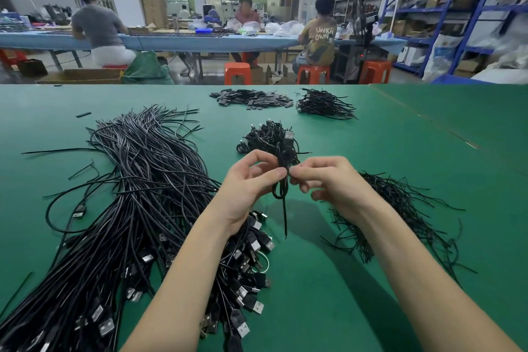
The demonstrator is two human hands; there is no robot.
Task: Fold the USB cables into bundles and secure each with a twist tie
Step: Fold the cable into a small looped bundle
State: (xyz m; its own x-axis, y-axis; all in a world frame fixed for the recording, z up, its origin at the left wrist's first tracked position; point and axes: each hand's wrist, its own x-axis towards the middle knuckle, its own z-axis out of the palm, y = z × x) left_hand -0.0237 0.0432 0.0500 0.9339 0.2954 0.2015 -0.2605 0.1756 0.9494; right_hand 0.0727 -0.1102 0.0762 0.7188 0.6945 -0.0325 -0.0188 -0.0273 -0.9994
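USB cable bundle (pixel 281 180) is up off the green bench (pixel 371 151), folded small, long axis running near vertical between both hands. Left hand (pixel 251 180) pinches its waist from the left, thumb against forefinger; right hand (pixel 325 180) pinches from the right, fingers (pixel 300 173) curled tight at the same spot, likely working the twist tie (pixel 285 214), whose tail dangles below.

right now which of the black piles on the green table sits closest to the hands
The small heap of tied bundles, directly behind the folded cable both hands pinch. The loose cable mass lies left, the twist tie pile right, and two piles sit farther back.
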